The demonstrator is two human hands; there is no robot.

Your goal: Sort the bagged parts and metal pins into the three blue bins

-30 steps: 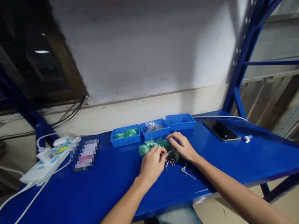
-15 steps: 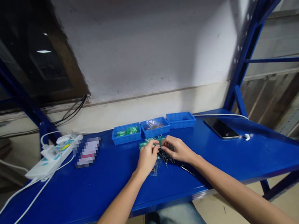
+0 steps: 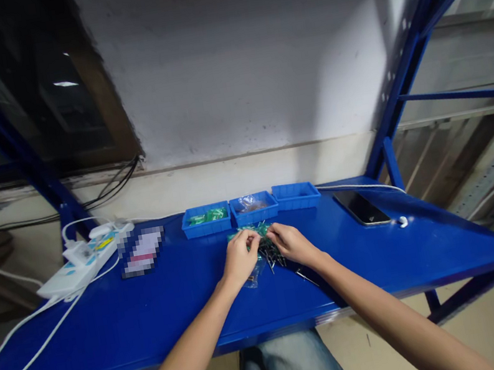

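Low over the blue table, my left hand (image 3: 241, 255) is closed, thumb and fingertips pinched together. Whatever is in that pinch is too small to make out. My right hand (image 3: 293, 244) faces it a short way to the right, fingers also closed, and what they hold is hidden. Between and below both hands lies a pile of thin dark rods with shiny ends (image 3: 271, 255). Small green pieces (image 3: 260, 228) are heaped just behind the fingertips, partly covered by them. A crumpled clear plastic bag (image 3: 252, 279) rests beneath my left wrist. Near my right wrist lies a slender metal rod (image 3: 308, 276).
Three blue bins line the back: the left bin (image 3: 207, 229) holds green pieces, the middle bin (image 3: 256, 215) a clear bag, beside the right bin (image 3: 298, 202). A phone (image 3: 362, 208) and small white object (image 3: 403, 222) lie right. A white power strip (image 3: 82, 263) with cables sits left.
My fingertips have moved slightly apart, and my right fingers have drawn back from the left and curled closer together. The whole view has shifted a little.
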